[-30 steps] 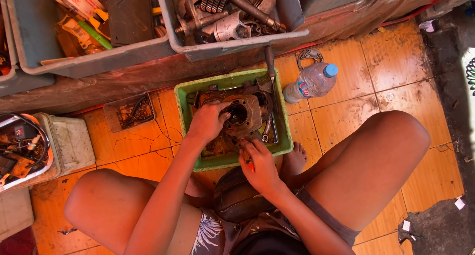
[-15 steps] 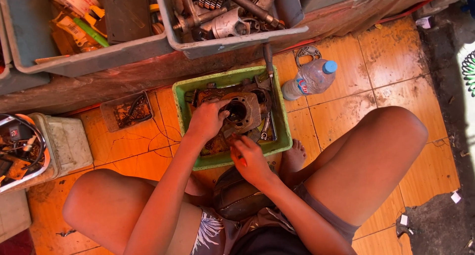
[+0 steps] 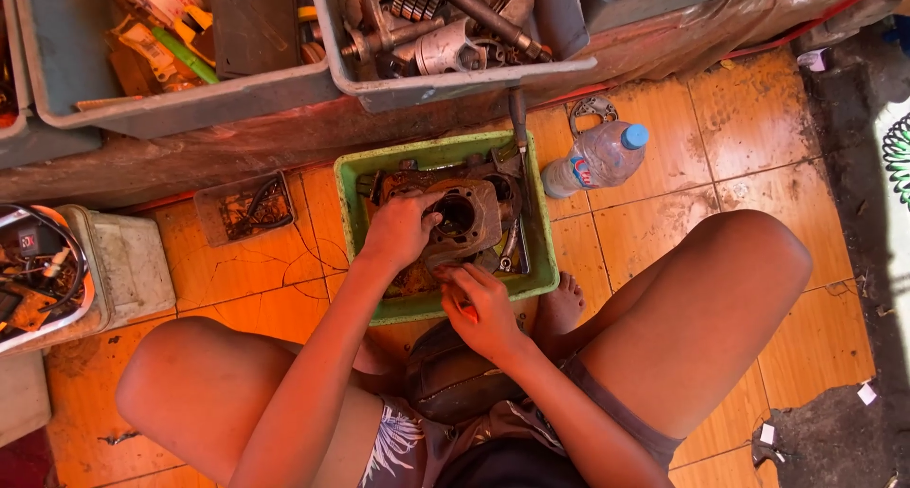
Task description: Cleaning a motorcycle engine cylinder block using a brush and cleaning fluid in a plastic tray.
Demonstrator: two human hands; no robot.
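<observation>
**Tray on the floor between my knees**

I see the tray point(image 3: 351, 180) on the floor point(image 3: 758, 128), just ahead of my knees, with the engine cylinder point(image 3: 464, 218) lying in it. My left hand point(image 3: 403, 227) rests on the cylinder's left side; my right hand point(image 3: 483, 308) sits at the tray's near edge. A plastic bottle point(image 3: 597, 158) lies on the floor just right of the tray. A small box point(image 3: 245, 206) sits left of it. Behind the tray, bins point(image 3: 455, 85) of metal parts stand in a row.
</observation>
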